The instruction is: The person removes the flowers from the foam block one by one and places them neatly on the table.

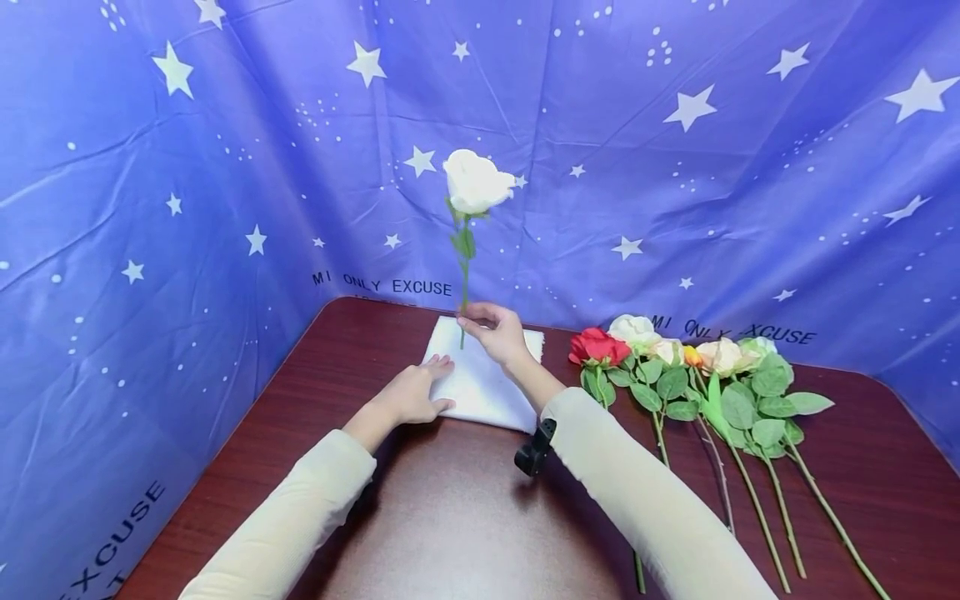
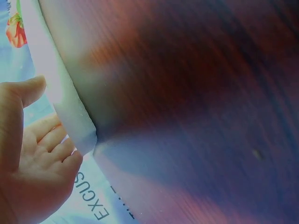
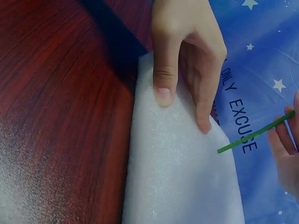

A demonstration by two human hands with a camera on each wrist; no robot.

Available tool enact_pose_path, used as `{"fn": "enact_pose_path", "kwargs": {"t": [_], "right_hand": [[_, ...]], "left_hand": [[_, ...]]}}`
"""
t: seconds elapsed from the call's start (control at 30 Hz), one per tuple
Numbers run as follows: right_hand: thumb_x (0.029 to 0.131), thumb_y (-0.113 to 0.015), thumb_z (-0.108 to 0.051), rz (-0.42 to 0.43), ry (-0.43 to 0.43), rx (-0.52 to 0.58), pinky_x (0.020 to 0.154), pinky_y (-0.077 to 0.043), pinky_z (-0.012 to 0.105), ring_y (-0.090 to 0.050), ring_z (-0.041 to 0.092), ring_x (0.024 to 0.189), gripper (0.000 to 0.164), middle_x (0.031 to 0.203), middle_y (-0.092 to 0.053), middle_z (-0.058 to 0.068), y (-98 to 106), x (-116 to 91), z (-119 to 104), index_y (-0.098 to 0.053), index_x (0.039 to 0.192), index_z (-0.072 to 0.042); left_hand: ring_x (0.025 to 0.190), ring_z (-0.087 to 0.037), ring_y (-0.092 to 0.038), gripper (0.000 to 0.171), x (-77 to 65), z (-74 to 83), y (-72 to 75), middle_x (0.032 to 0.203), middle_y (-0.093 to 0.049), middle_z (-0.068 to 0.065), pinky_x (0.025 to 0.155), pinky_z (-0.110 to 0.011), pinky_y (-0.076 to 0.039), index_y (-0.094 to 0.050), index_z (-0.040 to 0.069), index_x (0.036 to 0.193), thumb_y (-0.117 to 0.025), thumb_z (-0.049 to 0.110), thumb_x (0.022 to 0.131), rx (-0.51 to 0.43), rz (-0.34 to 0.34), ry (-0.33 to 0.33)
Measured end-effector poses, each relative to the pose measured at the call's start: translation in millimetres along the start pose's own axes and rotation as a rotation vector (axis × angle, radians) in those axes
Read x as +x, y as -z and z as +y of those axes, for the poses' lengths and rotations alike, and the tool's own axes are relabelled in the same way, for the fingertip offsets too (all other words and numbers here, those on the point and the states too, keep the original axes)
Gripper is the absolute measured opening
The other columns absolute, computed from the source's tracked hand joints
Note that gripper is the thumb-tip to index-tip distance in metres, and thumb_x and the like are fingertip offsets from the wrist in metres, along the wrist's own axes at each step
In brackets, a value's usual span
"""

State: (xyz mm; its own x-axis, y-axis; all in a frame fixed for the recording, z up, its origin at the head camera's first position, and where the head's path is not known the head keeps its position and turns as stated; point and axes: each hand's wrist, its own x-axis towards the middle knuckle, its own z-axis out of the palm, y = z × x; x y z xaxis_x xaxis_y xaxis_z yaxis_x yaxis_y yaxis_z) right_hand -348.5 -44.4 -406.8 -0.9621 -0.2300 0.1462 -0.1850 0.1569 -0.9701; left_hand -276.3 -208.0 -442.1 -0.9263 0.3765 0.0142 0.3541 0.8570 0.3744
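Upright above a white foam block (image 1: 480,387), a white rose (image 1: 474,182) is pinched low on its green stem (image 1: 466,275) by my right hand (image 1: 498,335). The stem's bottom end hangs over the block, and in the right wrist view this stem (image 3: 252,135) shows apart from the foam surface. My left hand (image 1: 408,393) rests on the left side of the block, thumb near the front edge and fingers on top. From the left wrist, the palm of the left hand (image 2: 42,182) shows beside the foam's edge (image 2: 60,84).
To the right on the brown table (image 1: 450,517) lie several flowers with long stems, among them a red rose (image 1: 598,346), a white rose (image 1: 633,331) and a peach rose (image 1: 720,357). A blue star-printed cloth (image 1: 525,100) hangs behind and at the left.
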Motion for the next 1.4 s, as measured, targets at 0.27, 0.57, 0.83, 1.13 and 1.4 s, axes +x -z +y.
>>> {"fn": "enact_pose_path", "kwargs": {"t": [0.27, 0.57, 0.83, 1.13, 1.4], "right_hand": [[0.081, -0.075, -0.008, 0.151, 0.031, 0.006, 0.084, -0.057, 0.024, -0.071, 0.023, 0.100, 0.021, 0.103, -0.073, 0.016, -1.7, -2.0, 1.1, -0.074, 0.100, 0.001], [0.080, -0.077, -0.009, 0.178, 0.023, 0.040, 0.080, -0.056, 0.018, -0.072, 0.015, 0.093, 0.020, 0.101, -0.074, 0.015, -0.6, -3.3, 4.2, -0.074, 0.097, 0.000], [0.084, -0.073, -0.010, 0.123, 0.130, -0.037, 0.089, -0.056, 0.034, -0.068, 0.028, 0.106, 0.020, 0.103, -0.073, 0.017, 1.2, -4.2, 6.8, -0.074, 0.100, 0.001], [0.080, -0.077, -0.015, 0.197, 0.064, -0.065, 0.071, -0.047, 0.009, -0.070, 0.023, 0.104, 0.019, 0.098, -0.075, 0.013, 0.9, -3.4, 7.7, -0.076, 0.095, -0.003], [0.074, -0.082, -0.015, 0.246, 0.029, -0.031, 0.063, -0.047, 0.010, -0.071, 0.010, 0.089, 0.020, 0.094, -0.075, 0.013, 0.5, -2.4, 9.1, -0.077, 0.088, -0.001]], "left_hand": [[0.143, -0.029, -0.036, 0.067, 1.1, -0.3, -0.2, 0.151, -0.042, -0.014, 0.118, -0.041, -0.031, -0.045, 0.001, 0.142, -0.069, 0.030, 0.087, 0.015, -0.010, 0.016], [0.143, -0.029, -0.036, 0.067, 1.1, 0.1, -0.3, 0.151, -0.042, -0.013, 0.118, -0.042, -0.032, -0.045, 0.001, 0.142, -0.068, 0.030, 0.087, 0.017, -0.015, 0.026], [0.143, -0.029, -0.037, 0.066, 0.7, -0.1, -1.5, 0.150, -0.043, -0.014, 0.117, -0.042, -0.032, -0.046, 0.001, 0.141, -0.068, 0.030, 0.087, 0.019, -0.004, 0.016], [0.143, -0.029, -0.036, 0.067, 1.6, 0.1, 0.5, 0.151, -0.042, -0.013, 0.117, -0.041, -0.032, -0.045, 0.001, 0.142, -0.068, 0.031, 0.087, 0.028, -0.020, 0.013], [0.144, -0.028, -0.034, 0.067, 1.4, -2.9, 0.1, 0.152, -0.041, -0.013, 0.118, -0.042, -0.031, -0.044, 0.002, 0.143, -0.067, 0.032, 0.088, 0.031, -0.024, 0.020]]}}
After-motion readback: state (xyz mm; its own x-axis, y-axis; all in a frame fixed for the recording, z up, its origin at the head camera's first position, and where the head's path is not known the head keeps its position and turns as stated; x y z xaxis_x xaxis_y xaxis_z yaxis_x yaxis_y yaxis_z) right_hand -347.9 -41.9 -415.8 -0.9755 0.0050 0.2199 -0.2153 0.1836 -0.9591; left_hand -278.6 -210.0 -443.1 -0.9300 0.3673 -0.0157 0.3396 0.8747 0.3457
